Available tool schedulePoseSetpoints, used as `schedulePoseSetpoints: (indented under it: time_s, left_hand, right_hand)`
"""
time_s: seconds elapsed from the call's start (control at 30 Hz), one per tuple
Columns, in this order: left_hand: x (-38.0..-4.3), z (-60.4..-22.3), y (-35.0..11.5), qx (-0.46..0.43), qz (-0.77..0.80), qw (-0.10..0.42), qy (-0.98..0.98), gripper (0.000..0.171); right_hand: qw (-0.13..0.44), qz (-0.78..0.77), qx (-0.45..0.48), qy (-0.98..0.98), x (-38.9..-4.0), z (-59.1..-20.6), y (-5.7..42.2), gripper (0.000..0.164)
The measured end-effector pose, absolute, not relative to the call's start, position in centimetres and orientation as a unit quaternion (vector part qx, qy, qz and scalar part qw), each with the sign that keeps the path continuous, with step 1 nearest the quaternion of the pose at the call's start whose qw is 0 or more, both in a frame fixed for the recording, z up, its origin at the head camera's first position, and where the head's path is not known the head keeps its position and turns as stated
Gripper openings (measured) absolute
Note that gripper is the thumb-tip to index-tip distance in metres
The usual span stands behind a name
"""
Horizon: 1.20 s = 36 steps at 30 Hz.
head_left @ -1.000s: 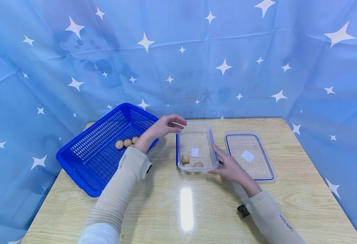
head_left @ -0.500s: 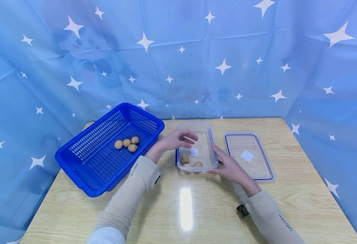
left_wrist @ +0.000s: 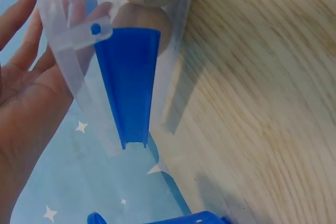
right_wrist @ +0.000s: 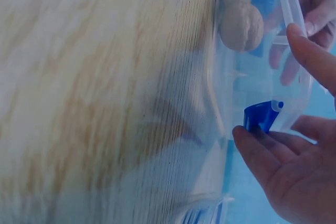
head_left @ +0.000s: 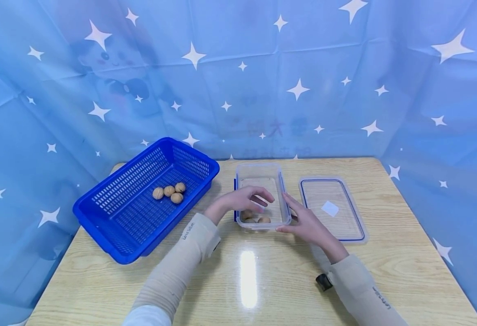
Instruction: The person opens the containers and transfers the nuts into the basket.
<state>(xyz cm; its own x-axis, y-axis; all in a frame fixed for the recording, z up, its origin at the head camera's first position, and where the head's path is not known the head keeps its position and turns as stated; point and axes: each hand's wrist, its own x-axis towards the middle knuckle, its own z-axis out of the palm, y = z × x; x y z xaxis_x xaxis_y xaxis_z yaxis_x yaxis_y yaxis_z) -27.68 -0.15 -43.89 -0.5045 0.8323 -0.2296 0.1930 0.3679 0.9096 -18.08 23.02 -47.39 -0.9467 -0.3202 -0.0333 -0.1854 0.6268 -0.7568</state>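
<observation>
A clear plastic food box (head_left: 262,170) with blue side clips stands on the table; a few walnuts (head_left: 264,220) lie at its near end. My left hand (head_left: 244,201) reaches over the box's left rim, fingers loosely bent above those walnuts, nothing visible in its grasp. In the left wrist view its fingers (left_wrist: 26,51) appear beyond the clear wall and a hanging blue clip (left_wrist: 128,85). My right hand (head_left: 307,222) holds the box at its near right corner, thumb at the front, fingers by the right clip (right_wrist: 260,115). Two walnuts show through the wall in the right wrist view.
A blue slotted basket (head_left: 112,210) stands on the left with several walnuts (head_left: 158,193) inside. Right of the box lies its clear lid (head_left: 344,222) with a blue seal. A starry blue curtain (head_left: 238,81) hangs behind the wooden table (head_left: 205,285).
My left hand has moved from the box's far left rim toward the near end, now over the walnuts. The right hand and the box have stayed in place.
</observation>
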Motion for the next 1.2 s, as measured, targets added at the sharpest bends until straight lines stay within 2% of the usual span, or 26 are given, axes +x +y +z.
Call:
schedulePoseSetpoints:
  time_s: [0.33, 0.67, 0.9, 1.2]
  left_hand:
    - [-26.9, -44.9, 1.7, 0.339, 0.353, 0.403, 0.773, 0.040]
    - [-27.1, -46.2, 2.5, 0.370, 0.326, 0.393, 0.776, 0.038]
    - [-27.3, -46.4, 2.7, 0.368, 0.344, 0.386, 0.773, 0.031]
    - [-27.5, -46.6, 2.6, 0.359, 0.383, 0.380, 0.762, 0.030]
  right_hand:
    - [0.070, -0.398, -0.146, 0.903, -18.1, -47.7, 23.1, 0.100]
    - [0.063, -0.400, -0.152, 0.902, -18.1, -47.8, 23.0, 0.102]
    - [0.060, -0.397, -0.156, 0.902, -18.0, -47.6, 23.0, 0.101]
    - [0.061, -0.410, -0.157, 0.896, -18.1, -47.8, 23.1, 0.101]
